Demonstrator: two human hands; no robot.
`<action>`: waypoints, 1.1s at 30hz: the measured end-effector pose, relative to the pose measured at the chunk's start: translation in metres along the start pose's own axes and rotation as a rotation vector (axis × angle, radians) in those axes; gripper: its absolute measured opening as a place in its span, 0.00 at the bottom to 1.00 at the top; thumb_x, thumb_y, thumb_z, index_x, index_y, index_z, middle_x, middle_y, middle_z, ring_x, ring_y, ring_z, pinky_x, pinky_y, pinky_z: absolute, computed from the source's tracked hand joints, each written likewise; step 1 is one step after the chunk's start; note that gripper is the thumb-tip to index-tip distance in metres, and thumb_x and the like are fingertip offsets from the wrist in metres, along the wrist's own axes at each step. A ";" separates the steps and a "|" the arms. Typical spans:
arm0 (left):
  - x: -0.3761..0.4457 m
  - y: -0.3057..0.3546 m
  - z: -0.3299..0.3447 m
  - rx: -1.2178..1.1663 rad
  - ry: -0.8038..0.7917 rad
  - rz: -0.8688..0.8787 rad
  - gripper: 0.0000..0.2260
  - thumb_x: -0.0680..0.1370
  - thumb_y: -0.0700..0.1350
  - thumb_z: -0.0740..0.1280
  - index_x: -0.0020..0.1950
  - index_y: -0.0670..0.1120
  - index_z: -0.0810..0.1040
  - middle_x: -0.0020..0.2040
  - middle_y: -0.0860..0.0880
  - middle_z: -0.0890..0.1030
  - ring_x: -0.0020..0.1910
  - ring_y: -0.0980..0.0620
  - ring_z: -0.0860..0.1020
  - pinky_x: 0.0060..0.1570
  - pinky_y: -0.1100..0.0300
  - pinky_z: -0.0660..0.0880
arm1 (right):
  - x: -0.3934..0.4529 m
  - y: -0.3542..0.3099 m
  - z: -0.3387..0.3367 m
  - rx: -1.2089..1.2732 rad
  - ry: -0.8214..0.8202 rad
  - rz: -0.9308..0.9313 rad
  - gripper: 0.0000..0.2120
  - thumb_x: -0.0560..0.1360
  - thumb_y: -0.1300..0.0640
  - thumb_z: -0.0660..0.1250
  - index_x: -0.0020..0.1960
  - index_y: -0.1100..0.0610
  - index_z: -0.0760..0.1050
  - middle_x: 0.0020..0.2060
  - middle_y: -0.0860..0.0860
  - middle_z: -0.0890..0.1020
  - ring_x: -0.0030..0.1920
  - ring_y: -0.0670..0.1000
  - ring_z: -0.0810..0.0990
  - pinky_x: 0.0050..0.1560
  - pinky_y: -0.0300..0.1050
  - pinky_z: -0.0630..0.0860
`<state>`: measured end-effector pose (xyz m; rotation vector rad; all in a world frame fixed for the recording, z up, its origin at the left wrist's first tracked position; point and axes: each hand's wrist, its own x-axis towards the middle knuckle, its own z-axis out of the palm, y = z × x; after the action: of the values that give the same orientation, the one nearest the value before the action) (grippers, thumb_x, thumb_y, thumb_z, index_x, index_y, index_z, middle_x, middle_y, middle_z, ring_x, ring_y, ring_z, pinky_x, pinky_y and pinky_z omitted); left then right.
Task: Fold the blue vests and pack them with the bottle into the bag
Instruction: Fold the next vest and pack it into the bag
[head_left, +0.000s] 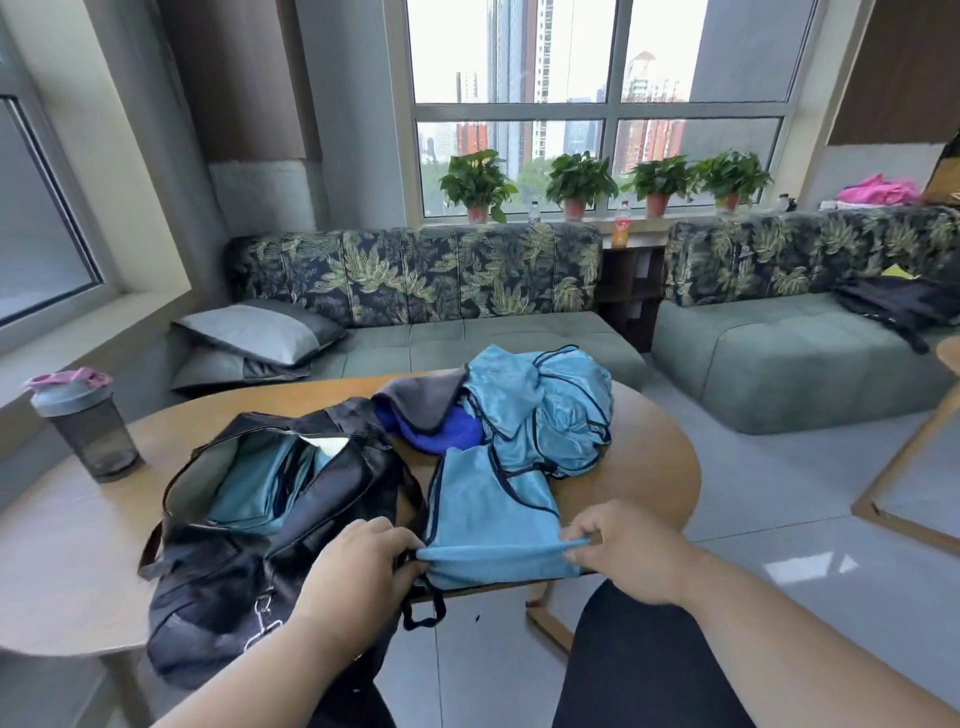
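The left hand and the right hand each had a tight grip on one end of a folded blue vest, pinching its near edge at the front of the desk. More blue vests lay in a heap behind it. The black bag sat open on the left with blue cloth inside. The bottle stood upright on the far left of the desk, well apart from the bag.
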<state>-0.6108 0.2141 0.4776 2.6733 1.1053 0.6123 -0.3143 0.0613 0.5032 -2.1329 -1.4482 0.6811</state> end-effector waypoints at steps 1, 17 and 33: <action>-0.001 0.002 -0.004 -0.021 -0.014 -0.001 0.04 0.79 0.58 0.73 0.51 0.60 0.85 0.42 0.60 0.76 0.50 0.57 0.74 0.51 0.61 0.73 | -0.004 -0.004 -0.003 -0.017 -0.002 -0.018 0.05 0.78 0.51 0.75 0.43 0.46 0.85 0.38 0.43 0.86 0.36 0.40 0.81 0.40 0.38 0.77; 0.064 0.023 -0.050 -0.043 -0.278 -0.083 0.03 0.80 0.55 0.72 0.49 0.58 0.84 0.41 0.56 0.80 0.40 0.60 0.77 0.37 0.64 0.70 | 0.012 0.002 -0.032 0.354 0.021 -0.050 0.05 0.81 0.56 0.72 0.47 0.56 0.83 0.45 0.56 0.87 0.41 0.45 0.79 0.45 0.41 0.72; 0.136 0.014 0.047 0.005 -0.102 -0.144 0.20 0.81 0.57 0.68 0.72 0.54 0.77 0.60 0.53 0.79 0.62 0.48 0.76 0.62 0.51 0.76 | 0.113 0.041 0.015 0.257 0.229 0.357 0.23 0.79 0.42 0.72 0.67 0.53 0.75 0.54 0.49 0.80 0.55 0.53 0.80 0.52 0.45 0.74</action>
<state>-0.4941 0.3002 0.4808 2.5689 1.2576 0.4427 -0.2591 0.1550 0.4510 -2.1966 -0.8220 0.6782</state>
